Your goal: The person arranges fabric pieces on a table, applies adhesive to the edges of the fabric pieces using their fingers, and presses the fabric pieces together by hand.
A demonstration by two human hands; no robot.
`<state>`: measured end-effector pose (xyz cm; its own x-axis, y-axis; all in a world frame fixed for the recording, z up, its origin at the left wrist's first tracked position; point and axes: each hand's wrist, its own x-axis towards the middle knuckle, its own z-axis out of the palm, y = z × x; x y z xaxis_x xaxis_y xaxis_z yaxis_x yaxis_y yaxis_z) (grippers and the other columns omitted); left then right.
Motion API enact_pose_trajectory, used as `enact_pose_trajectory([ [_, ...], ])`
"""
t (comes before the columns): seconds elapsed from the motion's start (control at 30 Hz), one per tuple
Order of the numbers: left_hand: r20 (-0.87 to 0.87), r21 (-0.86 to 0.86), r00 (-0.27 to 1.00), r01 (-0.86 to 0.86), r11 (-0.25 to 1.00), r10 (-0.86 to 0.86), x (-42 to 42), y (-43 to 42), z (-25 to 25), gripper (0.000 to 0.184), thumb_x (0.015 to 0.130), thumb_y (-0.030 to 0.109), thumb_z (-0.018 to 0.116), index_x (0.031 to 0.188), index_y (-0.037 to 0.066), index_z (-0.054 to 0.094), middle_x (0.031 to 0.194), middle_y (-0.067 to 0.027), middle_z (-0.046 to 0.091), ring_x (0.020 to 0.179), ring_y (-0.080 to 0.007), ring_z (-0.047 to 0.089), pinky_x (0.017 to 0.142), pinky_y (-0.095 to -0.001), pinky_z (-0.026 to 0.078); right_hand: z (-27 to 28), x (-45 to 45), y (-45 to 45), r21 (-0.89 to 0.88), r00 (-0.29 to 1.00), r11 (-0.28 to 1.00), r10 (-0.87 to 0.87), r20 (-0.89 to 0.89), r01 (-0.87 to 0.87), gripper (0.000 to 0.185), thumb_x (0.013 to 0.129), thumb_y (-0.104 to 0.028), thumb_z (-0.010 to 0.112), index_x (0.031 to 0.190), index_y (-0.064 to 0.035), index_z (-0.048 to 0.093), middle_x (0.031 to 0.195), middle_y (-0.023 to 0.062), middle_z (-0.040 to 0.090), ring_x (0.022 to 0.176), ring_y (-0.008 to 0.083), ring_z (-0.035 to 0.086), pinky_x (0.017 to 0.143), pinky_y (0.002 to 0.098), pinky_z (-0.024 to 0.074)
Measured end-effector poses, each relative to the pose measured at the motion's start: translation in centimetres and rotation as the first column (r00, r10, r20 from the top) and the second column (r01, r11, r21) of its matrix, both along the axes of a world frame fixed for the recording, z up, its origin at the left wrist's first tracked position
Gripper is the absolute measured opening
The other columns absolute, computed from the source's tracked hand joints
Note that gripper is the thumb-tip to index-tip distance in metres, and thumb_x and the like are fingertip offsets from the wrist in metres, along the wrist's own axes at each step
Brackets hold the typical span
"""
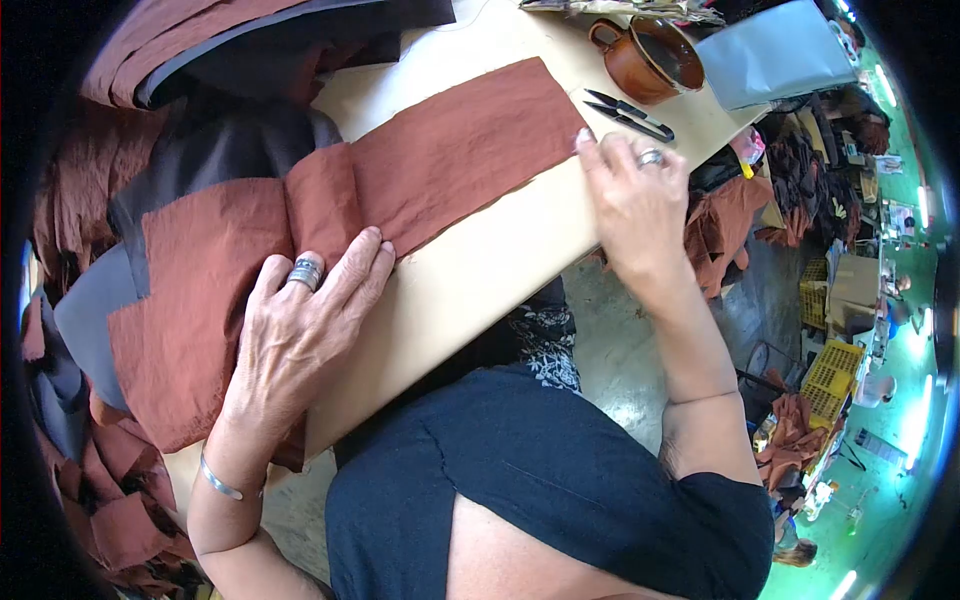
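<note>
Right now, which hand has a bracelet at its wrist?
The left hand: a silver bracelet circles its wrist; the right hand shows only a ring.

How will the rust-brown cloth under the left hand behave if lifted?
The cloth is probably floppy: it bunches and folds near the left hand. Its edge looks thin, so it's likely light. The matte, wrinkled surface suggests it may not be slippery.

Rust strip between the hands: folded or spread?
Spread: rust strip lies flat toward the right hand; by the left hand, fold or overlap, cannot tell.

No text, label, brand, number or sign can be read anywhere in view.
</note>
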<state>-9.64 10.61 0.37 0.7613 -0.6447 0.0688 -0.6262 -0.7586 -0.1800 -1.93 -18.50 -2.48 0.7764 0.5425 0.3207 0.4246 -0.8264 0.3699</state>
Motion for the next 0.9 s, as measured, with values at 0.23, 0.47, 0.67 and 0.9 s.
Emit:
enact_pose_trajectory([
  [0.23,-0.014,-0.009,1.0,-0.021,1.0,0.021,-0.1,-0.1,0.1,0.04,0.079,0.01,0.051,0.119,0.009,0.057,0.123,-0.0017,0.054,0.076,-0.0155,0.054,0.074,-0.0301,0.042,0.2,0.8,-1.2,-0.108,1.0,0.994,-0.017,-0.013,0.015,0.038,0.083,-0.016,0.05,0.119,-0.011,0.058,0.092,0.0024,0.054,0.091,0.0178,0.055,0.081,0.0402,0.0356],
  [0.47,-0.006,0.012,1.0,-0.006,1.0,0.006,-0.2,0.1,-0.1,0.043,0.08,0.011,0.047,0.122,0.01,0.055,0.126,-0.0025,0.053,0.077,-0.016,0.053,0.072,-0.0302,0.041,0.2,-1.2,1.2,-0.017,0.992,0.997,0.078,-0.094,-0.08,0.039,0.082,-0.016,0.05,0.12,-0.009,0.057,0.096,0.0027,0.056,0.09,0.0167,0.056,0.083,0.0403,0.0357],
  [0.67,-0.009,-0.008,1.0,-0.003,1.0,0.003,-0.3,0.0,0.1,0.041,0.078,0.011,0.051,0.118,0.008,0.057,0.124,-0.0019,0.054,0.075,-0.0151,0.053,0.071,-0.0299,0.041,0.1,-0.3,0.6,-0.042,0.998,0.998,0.035,-0.044,-0.037,0.037,0.083,-0.017,0.05,0.118,-0.0137,0.058,0.094,0.0021,0.055,0.09,0.0161,0.056,0.083,0.0404,0.0357],
  [0.9,-0.02,0.014,1.0,-0.006,1.0,0.006,-0.4,0.0,-0.1,0.043,0.081,0.011,0.046,0.123,0.01,0.055,0.127,-0.0028,0.053,0.077,-0.0155,0.053,0.071,-0.03,0.04,0.9,-1.5,2.4,0.178,0.939,0.962,0.248,-0.236,-0.209,0.037,0.082,-0.016,0.051,0.117,-0.0231,0.06,0.088,0.0017,0.052,0.086,0.0179,0.055,0.08,0.0407,0.0365],
])
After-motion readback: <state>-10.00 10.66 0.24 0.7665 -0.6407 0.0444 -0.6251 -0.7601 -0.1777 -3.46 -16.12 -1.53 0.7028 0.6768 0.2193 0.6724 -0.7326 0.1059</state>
